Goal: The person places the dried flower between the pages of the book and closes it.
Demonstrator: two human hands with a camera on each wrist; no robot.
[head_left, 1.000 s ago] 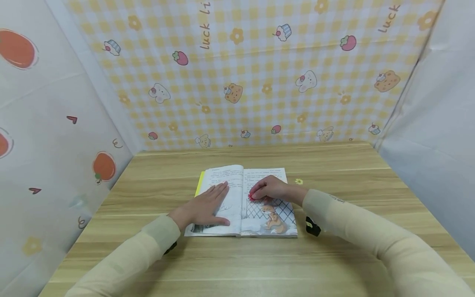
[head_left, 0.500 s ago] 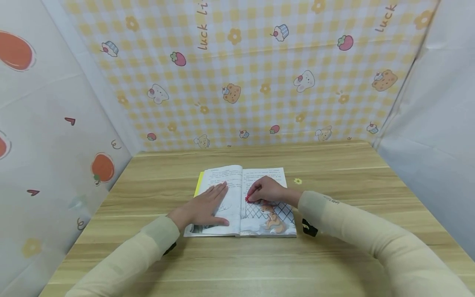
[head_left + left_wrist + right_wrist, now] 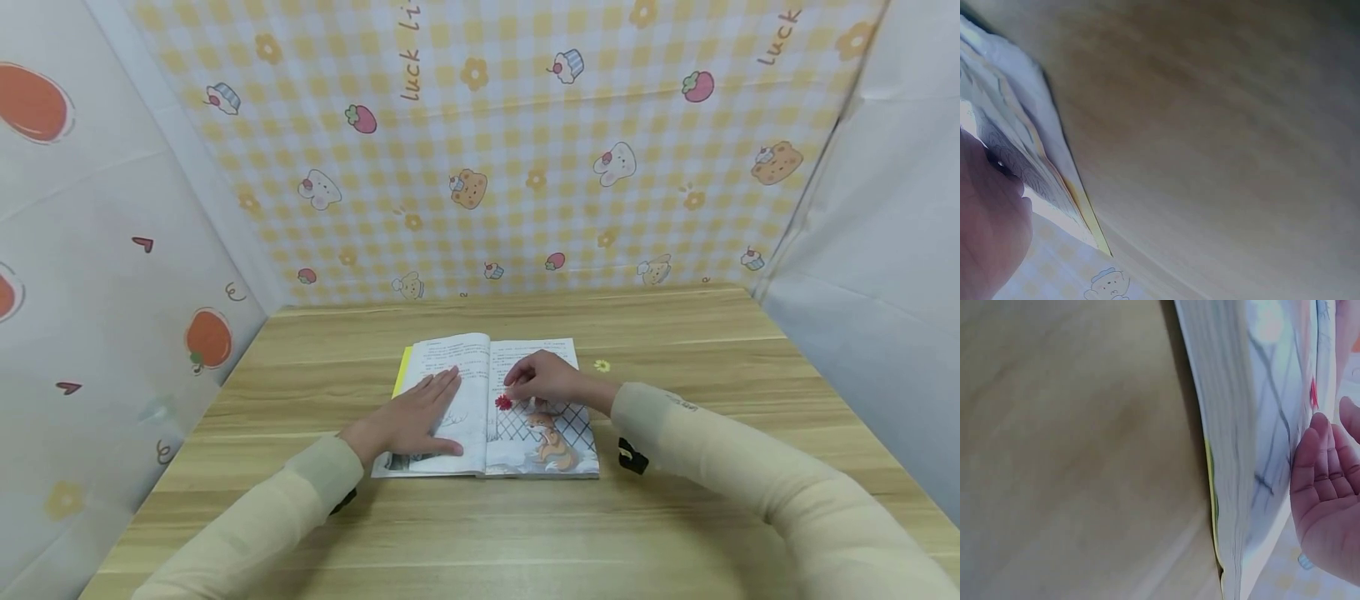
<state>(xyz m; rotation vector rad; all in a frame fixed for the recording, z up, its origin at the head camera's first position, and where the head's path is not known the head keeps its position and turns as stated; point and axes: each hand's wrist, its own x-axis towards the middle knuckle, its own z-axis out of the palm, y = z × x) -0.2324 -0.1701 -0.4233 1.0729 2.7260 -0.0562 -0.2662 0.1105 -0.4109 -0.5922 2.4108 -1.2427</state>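
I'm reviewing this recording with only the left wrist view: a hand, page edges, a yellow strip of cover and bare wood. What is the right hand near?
Observer: In the head view, the right hand is beside a small red flower-like piece on the open book's right page.
Operator: Is the hand pinching that piece?
Observer: No; the right wrist view shows the thumb apart from the fingers, with nothing held between them.
Operator: What picture is on that page?
Observer: A fox-like animal, printed in front of a crisscross fence.
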